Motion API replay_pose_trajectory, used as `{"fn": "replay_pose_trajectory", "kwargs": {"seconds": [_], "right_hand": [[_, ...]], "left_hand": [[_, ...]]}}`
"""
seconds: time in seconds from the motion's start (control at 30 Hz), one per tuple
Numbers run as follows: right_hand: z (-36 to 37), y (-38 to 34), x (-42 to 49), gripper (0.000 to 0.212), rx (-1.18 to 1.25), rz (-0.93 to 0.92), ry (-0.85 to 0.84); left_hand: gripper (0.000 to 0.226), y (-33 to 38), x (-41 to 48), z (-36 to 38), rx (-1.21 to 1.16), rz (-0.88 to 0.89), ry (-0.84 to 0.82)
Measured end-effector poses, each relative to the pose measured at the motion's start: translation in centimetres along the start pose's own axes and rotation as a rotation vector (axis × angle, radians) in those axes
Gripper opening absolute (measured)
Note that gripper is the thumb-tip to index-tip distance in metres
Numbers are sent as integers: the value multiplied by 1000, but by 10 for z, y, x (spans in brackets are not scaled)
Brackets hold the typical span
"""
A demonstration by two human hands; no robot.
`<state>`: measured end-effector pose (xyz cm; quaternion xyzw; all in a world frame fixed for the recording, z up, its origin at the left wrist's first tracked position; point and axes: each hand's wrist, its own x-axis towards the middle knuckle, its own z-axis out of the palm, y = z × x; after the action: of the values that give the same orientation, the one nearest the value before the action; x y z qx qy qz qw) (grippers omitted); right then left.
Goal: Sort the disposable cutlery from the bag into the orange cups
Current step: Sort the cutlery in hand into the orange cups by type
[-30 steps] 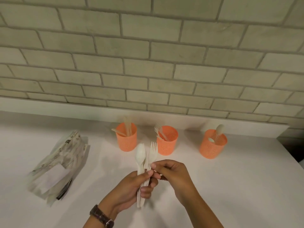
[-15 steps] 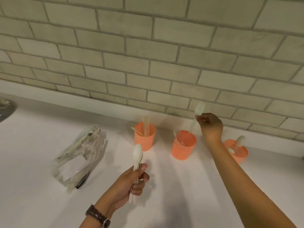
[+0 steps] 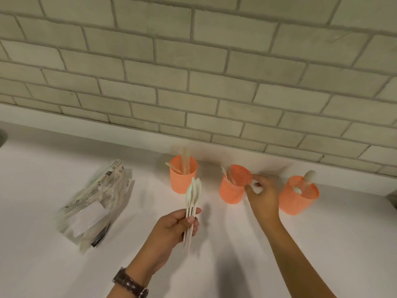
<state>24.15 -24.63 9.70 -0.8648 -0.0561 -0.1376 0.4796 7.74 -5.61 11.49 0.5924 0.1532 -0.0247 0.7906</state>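
Observation:
Three orange mesh cups stand in a row near the wall. The left cup (image 3: 182,179) holds knife-like pieces, the middle cup (image 3: 233,189) holds forks, the right cup (image 3: 297,196) holds spoons. My left hand (image 3: 171,229) grips a small bundle of white cutlery (image 3: 192,203), spoon bowls up, in front of the left cup. My right hand (image 3: 263,196) hovers just right of the middle cup, between it and the right cup, fingers loosely curled with nothing in them. The crumpled cutlery bag (image 3: 94,205) lies at the left.
All of it sits on a white counter (image 3: 236,265) that ends at a grey brick wall (image 3: 193,82). A dark edge (image 3: 392,198) shows at the far right, and a grey rim (image 3: 2,136) at the far left.
My right hand took a fork out of the bundle, carried it above the middle cup and let it go; it now sits lower, beside that cup. The left hand keeps holding the remaining pieces.

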Motion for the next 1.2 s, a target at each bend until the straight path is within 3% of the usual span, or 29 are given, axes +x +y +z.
{"fn": "replay_pose_trajectory", "kwargs": {"seconds": [0.2, 0.37, 0.43, 0.53, 0.67, 0.8, 0.93, 1.1, 1.2], "right_hand": [[-30, -17, -84, 17, 196, 141, -132], [-57, -44, -124, 13, 426, 272, -285], [-68, -48, -127, 12, 498, 306, -275], [-83, -41, -122, 7, 544, 449, -275], [-106, -20, -114, 20, 552, 582, -426], [-124, -9, -98, 22, 526, 568, -412], [-141, -4, -57, 30, 507, 473, -200], [-176, 11, 32, 41, 301, 276, 107], [-177, 31, 75, 46, 178, 232, 165]], "left_hand": [[16, 7, 0, 23, -2, -39, 22], [18, 3, -3, 55, 154, -9, -106], [38, -3, -2, 70, 301, 65, -171], [86, -15, 2, 89, 523, 106, -210], [102, -27, 5, 118, 642, 151, -318], [100, -30, 20, 141, 634, 145, -376], [93, -17, 35, 157, 559, 178, -392], [38, 9, 50, 146, 447, 341, -236], [25, 12, 53, 132, 424, 348, -150]]}}
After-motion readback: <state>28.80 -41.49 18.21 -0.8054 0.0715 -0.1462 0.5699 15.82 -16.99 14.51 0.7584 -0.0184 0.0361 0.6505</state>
